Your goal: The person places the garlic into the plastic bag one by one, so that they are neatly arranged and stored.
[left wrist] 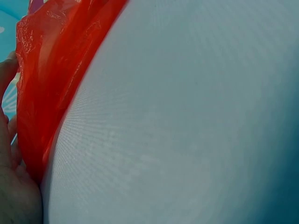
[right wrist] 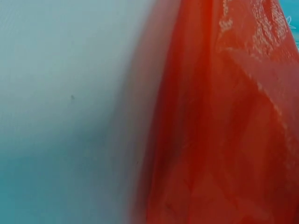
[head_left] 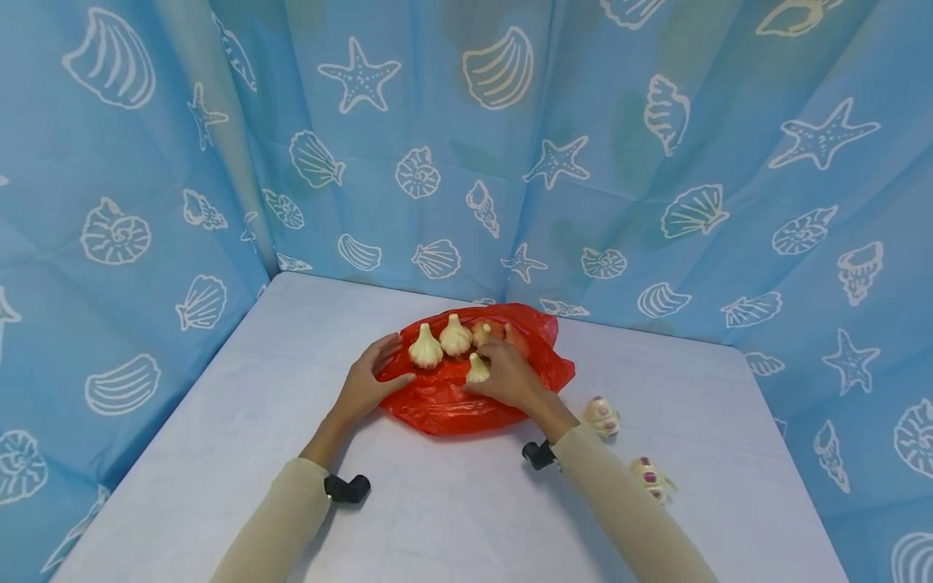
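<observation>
A red plastic bag (head_left: 452,409) lies spread on the table with several whitish garlic bulbs on it. Two bulbs, the left garlic bulb (head_left: 426,348) and its neighbour (head_left: 455,335), stand stem up. My left hand (head_left: 370,379) rests against the bag's left side, thumb and fingers apart; part of this hand shows at the left wrist view's edge beside the red plastic (left wrist: 56,79). Over the right half of the bag, my right hand (head_left: 510,374) holds a garlic bulb (head_left: 477,369) between thumb and fingers. The right wrist view shows mostly red plastic (right wrist: 224,121); the fingers are hidden there.
Two more garlic bulbs with purplish marks lie right of the bag: one garlic bulb (head_left: 602,416) near my right forearm, another garlic bulb (head_left: 650,478) closer to me. A blue shell-patterned curtain (head_left: 452,162) hangs behind and beside the white table (head_left: 291,340).
</observation>
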